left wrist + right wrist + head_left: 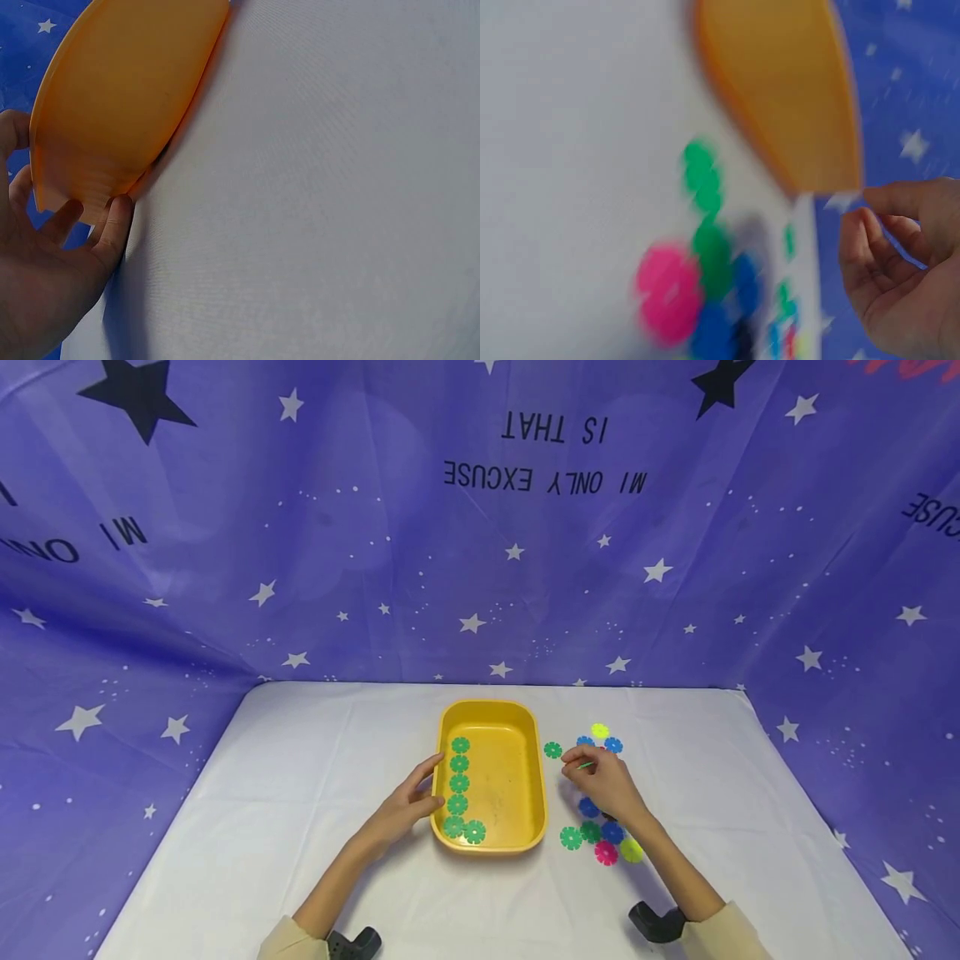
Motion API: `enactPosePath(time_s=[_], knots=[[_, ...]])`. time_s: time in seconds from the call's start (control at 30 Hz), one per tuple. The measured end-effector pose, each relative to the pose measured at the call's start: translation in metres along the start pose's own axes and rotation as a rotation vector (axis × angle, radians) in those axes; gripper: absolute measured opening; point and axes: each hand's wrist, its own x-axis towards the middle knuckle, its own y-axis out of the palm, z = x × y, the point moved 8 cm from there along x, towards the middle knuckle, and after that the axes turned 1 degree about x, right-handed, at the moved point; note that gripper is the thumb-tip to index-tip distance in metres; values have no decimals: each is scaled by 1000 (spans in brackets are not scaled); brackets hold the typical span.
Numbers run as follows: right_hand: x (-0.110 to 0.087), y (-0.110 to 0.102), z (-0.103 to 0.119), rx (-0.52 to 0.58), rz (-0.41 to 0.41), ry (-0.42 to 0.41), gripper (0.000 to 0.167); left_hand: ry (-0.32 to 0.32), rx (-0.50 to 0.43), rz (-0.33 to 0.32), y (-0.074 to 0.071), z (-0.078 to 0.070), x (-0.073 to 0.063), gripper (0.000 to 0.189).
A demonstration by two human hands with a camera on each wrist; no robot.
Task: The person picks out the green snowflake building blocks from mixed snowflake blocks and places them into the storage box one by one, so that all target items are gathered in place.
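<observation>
Yellow tray (491, 852) is sitting on the white-covered counter (285, 827). Inside, five notched green discs (459, 783) are lying in a column along the left wall; a sixth green disc (478, 833) is lying just right of the lowest one, the set forming an L.

Hands: the left hand (393, 818) is holding its fingers and thumb well apart, loosely extended, and is touching the tray's left side at the rim. The right hand (609, 785) is hovering over the counter to the right of the tray, fingertips drawn together; it is pinching a green piece (585, 766), showing nearly edge-on in the head view. Cannot make that piece out in the right wrist view.

Surroundings: a loose green disc (552, 750) is lying between tray and right hand. Past this hand, a yellow disc (600, 731) and two blue discs (613, 745) are lying close together. On the near side, a pink disc (606, 852), a light green disc (571, 837) and a yellow-green disc (632, 850) are lying among others, blue and dark green. A star-printed purple backdrop (420, 543) is hanging behind the counter
</observation>
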Motion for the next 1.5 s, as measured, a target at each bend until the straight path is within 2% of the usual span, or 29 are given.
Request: enactPosePath(time_s=[0.17,0.33,0.63,1.1,1.33,1.5], knots=[[7,-8,-43,-17,-38,104,22,13,-11,15,0,-1,1,72],[14,-11,-61,-71,-78,144,29,4,-3,10,0,-1,1,72],[22,-10,-66,-134,-88,166,31,21,-9,13,1,1,1,73],[28,-8,-67,-197,-38,244,31,23,-7,19,1,0,0,73],[30,-7,-53,-230,-50,136,20,15,0,4,0,0,0,73],[26,-9,-35,-166,-94,20,13,15,1,4,0,0,0,73]])
